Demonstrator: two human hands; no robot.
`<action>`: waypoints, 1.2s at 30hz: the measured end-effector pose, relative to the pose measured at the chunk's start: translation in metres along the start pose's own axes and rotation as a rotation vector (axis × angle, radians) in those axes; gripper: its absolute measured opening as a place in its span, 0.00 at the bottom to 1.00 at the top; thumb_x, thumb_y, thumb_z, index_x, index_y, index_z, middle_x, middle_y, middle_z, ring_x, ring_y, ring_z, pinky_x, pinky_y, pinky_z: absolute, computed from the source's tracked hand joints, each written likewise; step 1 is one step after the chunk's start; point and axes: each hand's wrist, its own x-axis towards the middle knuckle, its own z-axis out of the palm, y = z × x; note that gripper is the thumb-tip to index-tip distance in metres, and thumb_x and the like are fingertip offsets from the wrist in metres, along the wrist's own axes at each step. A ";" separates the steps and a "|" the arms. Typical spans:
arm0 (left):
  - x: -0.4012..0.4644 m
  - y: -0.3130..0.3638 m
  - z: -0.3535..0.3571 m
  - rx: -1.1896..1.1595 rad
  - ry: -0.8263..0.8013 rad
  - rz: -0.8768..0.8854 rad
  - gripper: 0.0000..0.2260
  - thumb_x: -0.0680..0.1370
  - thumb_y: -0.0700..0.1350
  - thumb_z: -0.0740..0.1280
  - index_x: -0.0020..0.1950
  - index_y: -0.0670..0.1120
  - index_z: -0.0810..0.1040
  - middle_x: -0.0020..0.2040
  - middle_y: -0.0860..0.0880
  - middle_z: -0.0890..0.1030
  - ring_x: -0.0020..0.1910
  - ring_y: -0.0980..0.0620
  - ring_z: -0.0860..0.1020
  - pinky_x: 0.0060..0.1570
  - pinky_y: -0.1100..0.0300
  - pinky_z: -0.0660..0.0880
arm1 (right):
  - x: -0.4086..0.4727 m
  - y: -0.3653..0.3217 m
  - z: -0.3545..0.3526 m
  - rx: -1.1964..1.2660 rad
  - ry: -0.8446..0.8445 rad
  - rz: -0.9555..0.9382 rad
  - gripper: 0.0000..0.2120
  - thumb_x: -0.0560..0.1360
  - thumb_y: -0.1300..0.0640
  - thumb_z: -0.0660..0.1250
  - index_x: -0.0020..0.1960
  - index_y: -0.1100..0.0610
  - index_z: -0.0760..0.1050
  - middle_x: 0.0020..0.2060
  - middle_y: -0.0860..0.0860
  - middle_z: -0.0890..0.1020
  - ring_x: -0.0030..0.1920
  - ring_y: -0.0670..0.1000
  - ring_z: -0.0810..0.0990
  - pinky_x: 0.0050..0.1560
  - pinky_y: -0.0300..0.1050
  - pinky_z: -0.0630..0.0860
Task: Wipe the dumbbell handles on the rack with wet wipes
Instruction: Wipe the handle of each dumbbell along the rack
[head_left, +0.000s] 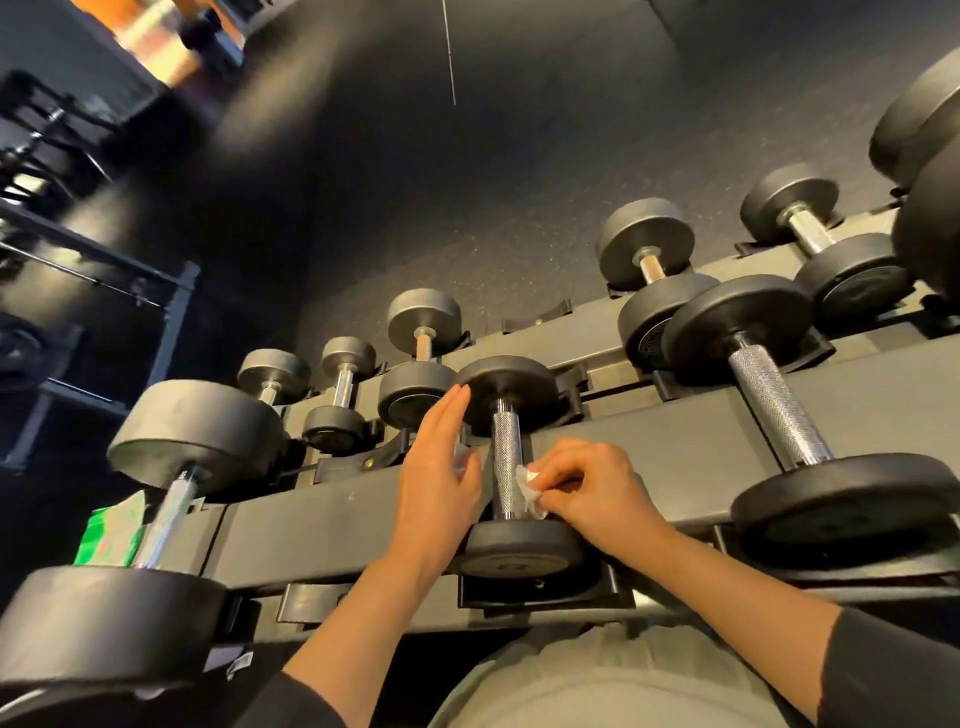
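White wet wipe (531, 491) is pinched by the right hand (597, 488) against the knurled handle (508, 460) of the near-row middle dumbbell (511, 467) on the rack (675, 431); the left hand (436, 478), fingers straight and together, is laid alongside.

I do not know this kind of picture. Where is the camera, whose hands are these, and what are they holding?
The single picture comes from a camera worn on a person's head, looking down at their own hands. In front is a dark rack holding dumbbells. The right hand pinches a white wet wipe against the metal handle of the middle dumbbell. The left hand, fingers straight, lies beside that handle, with some wipe showing behind it. A green packet, probably the wipes, sits at the left.
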 end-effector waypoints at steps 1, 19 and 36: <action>0.000 0.001 0.000 -0.001 -0.003 0.002 0.26 0.78 0.35 0.64 0.74 0.52 0.63 0.73 0.55 0.65 0.72 0.59 0.61 0.68 0.66 0.58 | 0.002 -0.001 0.000 -0.033 0.033 -0.002 0.05 0.67 0.67 0.74 0.39 0.59 0.83 0.44 0.45 0.81 0.46 0.42 0.80 0.47 0.28 0.75; -0.007 0.005 0.005 -0.087 0.116 -0.138 0.21 0.79 0.33 0.62 0.70 0.46 0.70 0.51 0.68 0.68 0.48 0.81 0.67 0.45 0.85 0.61 | 0.008 -0.005 0.002 0.012 0.013 -0.004 0.06 0.69 0.64 0.73 0.40 0.56 0.78 0.36 0.43 0.80 0.41 0.38 0.79 0.37 0.27 0.72; 0.045 0.047 0.009 -0.201 -0.145 0.355 0.22 0.77 0.33 0.62 0.69 0.48 0.70 0.65 0.54 0.71 0.59 0.68 0.67 0.59 0.79 0.60 | 0.002 -0.083 -0.078 -0.287 0.289 -0.038 0.11 0.71 0.65 0.71 0.51 0.54 0.82 0.43 0.46 0.83 0.44 0.41 0.80 0.46 0.31 0.76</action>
